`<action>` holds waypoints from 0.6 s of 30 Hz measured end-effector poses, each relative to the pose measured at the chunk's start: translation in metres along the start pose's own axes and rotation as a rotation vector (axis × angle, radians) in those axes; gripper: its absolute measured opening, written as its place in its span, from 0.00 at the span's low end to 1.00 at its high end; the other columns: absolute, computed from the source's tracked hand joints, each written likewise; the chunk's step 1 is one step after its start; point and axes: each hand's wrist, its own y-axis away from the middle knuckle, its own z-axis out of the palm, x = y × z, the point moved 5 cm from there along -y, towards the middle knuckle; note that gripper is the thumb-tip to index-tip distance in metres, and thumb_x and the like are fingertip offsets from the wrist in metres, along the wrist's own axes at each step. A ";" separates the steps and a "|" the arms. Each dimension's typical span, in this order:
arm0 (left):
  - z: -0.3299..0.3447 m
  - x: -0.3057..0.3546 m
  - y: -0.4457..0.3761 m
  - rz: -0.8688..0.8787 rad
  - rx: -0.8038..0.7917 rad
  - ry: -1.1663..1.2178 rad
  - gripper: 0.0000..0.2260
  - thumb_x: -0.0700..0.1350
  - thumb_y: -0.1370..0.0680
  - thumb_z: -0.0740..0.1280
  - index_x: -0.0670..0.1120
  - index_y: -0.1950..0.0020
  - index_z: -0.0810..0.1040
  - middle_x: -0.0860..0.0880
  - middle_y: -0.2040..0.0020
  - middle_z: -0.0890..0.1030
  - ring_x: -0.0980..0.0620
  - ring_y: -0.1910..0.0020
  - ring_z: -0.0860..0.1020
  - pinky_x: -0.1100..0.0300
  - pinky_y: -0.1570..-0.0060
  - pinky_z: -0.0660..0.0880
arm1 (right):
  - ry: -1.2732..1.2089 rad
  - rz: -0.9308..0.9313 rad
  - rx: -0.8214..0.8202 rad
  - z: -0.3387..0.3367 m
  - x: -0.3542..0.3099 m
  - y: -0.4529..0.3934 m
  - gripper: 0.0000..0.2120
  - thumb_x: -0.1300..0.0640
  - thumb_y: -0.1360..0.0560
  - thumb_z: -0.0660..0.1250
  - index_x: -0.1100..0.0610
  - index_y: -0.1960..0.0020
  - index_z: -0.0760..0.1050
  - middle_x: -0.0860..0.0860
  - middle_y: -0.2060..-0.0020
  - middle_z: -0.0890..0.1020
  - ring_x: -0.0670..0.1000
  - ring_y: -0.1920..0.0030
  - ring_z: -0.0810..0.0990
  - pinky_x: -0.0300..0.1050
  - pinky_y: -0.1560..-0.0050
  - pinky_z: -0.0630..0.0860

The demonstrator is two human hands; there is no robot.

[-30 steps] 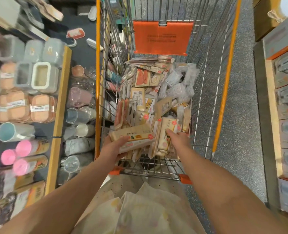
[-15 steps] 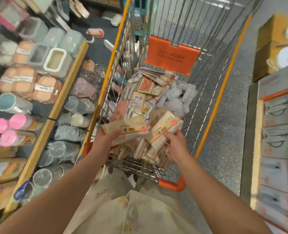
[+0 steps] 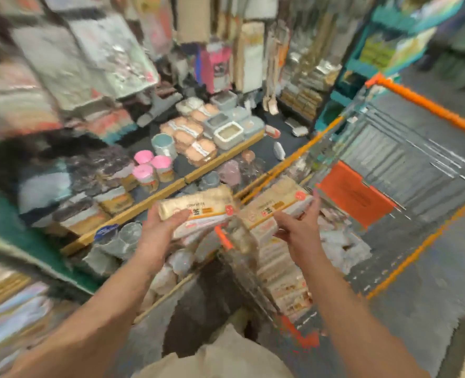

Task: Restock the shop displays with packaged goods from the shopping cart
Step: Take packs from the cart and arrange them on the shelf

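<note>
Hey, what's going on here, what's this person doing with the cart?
A person is restocking a shop from a wire shopping cart. The left hand grips one beige packet, and the right hand grips a similar second packet. Both packets are held up above the cart's near end, beside the low display shelf of jars and containers on the left. More packets remain piled in the cart. The picture is blurred, so the labels cannot be read.

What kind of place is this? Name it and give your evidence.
Most likely a household-goods shop aisle: a wire shopping cart loaded with packets, a display shelf of tubs and pink-lidded jars, and packaged goods hanging on the wall.
</note>
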 end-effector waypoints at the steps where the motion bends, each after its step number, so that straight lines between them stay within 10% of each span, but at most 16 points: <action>1: -0.024 0.003 0.016 0.025 0.036 0.019 0.23 0.48 0.30 0.77 0.50 0.38 0.73 0.45 0.41 0.82 0.43 0.44 0.82 0.46 0.51 0.79 | -0.015 -0.021 -0.062 0.023 -0.002 0.012 0.44 0.69 0.27 0.70 0.43 0.23 0.50 0.56 0.44 0.76 0.52 0.58 0.80 0.42 0.69 0.78; 4: -0.104 0.005 0.074 0.092 0.161 0.036 0.37 0.58 0.39 0.80 0.50 0.34 0.73 0.46 0.39 0.82 0.43 0.40 0.80 0.39 0.39 0.75 | -0.092 -0.036 -0.198 0.093 0.008 0.061 0.33 0.68 0.28 0.71 0.49 0.31 0.61 0.56 0.50 0.78 0.52 0.60 0.81 0.44 0.69 0.79; 7: -0.195 -0.005 0.153 0.144 0.328 0.117 0.29 0.50 0.35 0.76 0.46 0.36 0.73 0.41 0.41 0.82 0.45 0.48 0.82 0.46 0.46 0.77 | -0.142 0.019 -0.258 0.164 0.036 0.130 0.21 0.61 0.27 0.71 0.61 0.38 0.67 0.57 0.55 0.77 0.47 0.67 0.81 0.42 0.72 0.78; 18: -0.424 -0.040 0.401 0.298 0.820 0.300 0.20 0.44 0.24 0.72 0.46 0.34 0.72 0.44 0.43 0.83 0.45 0.49 0.83 0.52 0.55 0.79 | -0.098 0.385 -0.813 0.376 0.119 0.386 0.24 0.66 0.22 0.65 0.59 0.27 0.64 0.61 0.38 0.78 0.57 0.47 0.82 0.49 0.62 0.81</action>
